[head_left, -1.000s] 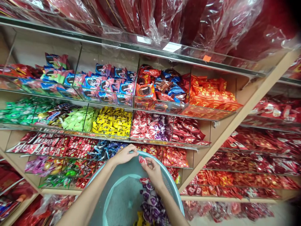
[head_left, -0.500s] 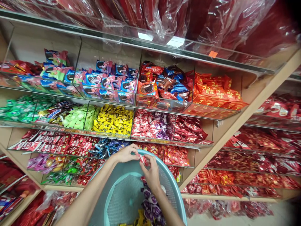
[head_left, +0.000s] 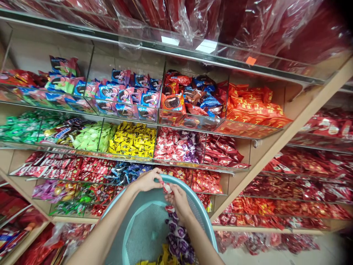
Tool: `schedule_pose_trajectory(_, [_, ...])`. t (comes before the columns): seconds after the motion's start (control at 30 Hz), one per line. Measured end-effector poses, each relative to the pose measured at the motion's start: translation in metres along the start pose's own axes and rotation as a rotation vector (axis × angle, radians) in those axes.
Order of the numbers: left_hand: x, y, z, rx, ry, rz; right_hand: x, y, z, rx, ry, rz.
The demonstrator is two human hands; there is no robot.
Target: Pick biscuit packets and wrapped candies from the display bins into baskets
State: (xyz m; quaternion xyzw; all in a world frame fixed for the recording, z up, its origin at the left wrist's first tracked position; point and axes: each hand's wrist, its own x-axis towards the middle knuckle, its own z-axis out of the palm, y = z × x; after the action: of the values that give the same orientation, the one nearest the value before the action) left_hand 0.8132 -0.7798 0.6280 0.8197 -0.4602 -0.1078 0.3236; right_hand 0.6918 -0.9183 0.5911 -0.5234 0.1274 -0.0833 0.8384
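Left hand (head_left: 147, 181) and right hand (head_left: 179, 198) both pinch one red-white candy (head_left: 167, 188) over the far rim of the basket (head_left: 138, 206); purple candies (head_left: 178, 235) inside, near right; shelves (head_left: 275, 147) beyond.

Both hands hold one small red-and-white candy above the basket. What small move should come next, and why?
Probably let the red-and-white candy drop into the basket. The left hand and right hand pinch it just above the rim, and purple candies and yellow ones already lie inside.
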Motion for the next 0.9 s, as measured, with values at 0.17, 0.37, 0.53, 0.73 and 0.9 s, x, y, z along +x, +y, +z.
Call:
schedule_pose_trajectory(0.17, [0.000, 0.004, -0.001, 0.002, -0.005, -0.005, 0.004, -0.006, -0.003, 0.065, -0.048, 0.120])
schedule_pose_trajectory(0.37, [0.000, 0.007, -0.002, 0.040, -0.007, -0.006, 0.014, -0.010, -0.007, 0.111, -0.018, 0.282])
schedule_pose_trajectory(0.53, [-0.001, 0.013, -0.004, 0.128, -0.004, -0.005, 0.019, -0.017, -0.006, 0.307, -0.025, 0.512])
schedule_pose_trajectory(0.73, [-0.004, 0.023, -0.006, 0.212, 0.016, -0.024, 0.019, -0.018, -0.003, 0.383, -0.040, 0.622])
schedule_pose_trajectory(0.9, [-0.004, 0.024, -0.004, 0.258, 0.040, -0.025, 0.012, -0.012, -0.006, 0.347, -0.098, 0.517])
